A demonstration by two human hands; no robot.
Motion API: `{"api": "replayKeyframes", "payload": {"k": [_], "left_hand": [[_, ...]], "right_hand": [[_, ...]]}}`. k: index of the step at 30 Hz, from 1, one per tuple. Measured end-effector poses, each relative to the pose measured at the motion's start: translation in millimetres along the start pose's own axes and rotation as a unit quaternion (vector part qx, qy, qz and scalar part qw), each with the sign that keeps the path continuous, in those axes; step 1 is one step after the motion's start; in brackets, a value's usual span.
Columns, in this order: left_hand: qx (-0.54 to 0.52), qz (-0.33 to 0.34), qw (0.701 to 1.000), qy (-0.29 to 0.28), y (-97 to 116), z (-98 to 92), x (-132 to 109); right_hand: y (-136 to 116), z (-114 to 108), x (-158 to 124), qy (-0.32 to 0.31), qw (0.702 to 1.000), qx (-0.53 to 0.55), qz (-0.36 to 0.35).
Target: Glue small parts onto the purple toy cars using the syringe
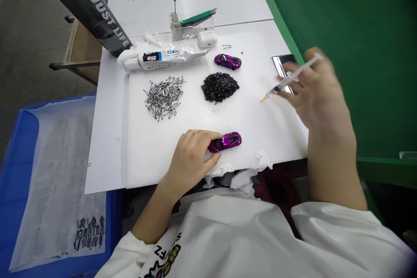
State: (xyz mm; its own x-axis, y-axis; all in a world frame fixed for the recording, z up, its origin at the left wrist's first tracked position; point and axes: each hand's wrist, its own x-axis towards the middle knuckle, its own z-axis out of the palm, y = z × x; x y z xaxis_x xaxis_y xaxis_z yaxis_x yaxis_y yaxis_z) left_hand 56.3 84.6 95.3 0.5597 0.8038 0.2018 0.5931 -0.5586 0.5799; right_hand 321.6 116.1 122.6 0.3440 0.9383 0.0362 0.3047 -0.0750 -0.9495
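My left hand point(192, 154) rests on the white board point(156, 152) with its fingers closed on the rear of a purple toy car point(227, 141) near the front edge. My right hand point(317, 93) hovers over the board's right edge and grips a clear syringe point(288, 79) whose yellow tip points left and down. A second purple toy car point(227, 61) sits farther back. Between the two cars lies a heap of small black parts point(220, 87). A spread of thin clear and black parts point(163, 97) lies to the left of the heap.
A glue tube point(164, 57), a white earbud case point(206, 39) and a clear holder with tweezers point(190, 24) stand at the back. A phone point(283, 66) lies under my right hand. A blue bin point(19, 173) is at left, and a green surface point(358, 30) at right.
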Motion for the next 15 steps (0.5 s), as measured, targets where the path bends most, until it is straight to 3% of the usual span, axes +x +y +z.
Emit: {"api": "replayKeyframes", "payload": {"k": [1,3,7,10,13,15], "left_hand": [[-0.004,0.003,1.0,0.008,0,0.6,0],[-0.011,0.012,0.999,0.032,-1,1.5,-2],[-0.031,-0.001,0.998,0.06,-1,2.8,-3],[-0.038,-0.03,0.996,0.077,-2,4.3,-3],[-0.024,-0.039,0.995,0.083,-2,5.2,-3],[-0.016,-0.041,0.996,0.081,-2,5.2,-3]], "right_hand": [[2,0,5,-0.063,0.996,0.04,0.043],[4,4,9,-0.116,0.989,0.059,0.074],[-14,21,-7,-0.045,0.994,0.101,0.011],[-41,39,-29,-0.043,0.976,0.185,-0.104],[-59,55,-42,-0.154,0.933,0.269,-0.182],[-60,61,-42,-0.263,0.9,0.294,-0.184]]}}
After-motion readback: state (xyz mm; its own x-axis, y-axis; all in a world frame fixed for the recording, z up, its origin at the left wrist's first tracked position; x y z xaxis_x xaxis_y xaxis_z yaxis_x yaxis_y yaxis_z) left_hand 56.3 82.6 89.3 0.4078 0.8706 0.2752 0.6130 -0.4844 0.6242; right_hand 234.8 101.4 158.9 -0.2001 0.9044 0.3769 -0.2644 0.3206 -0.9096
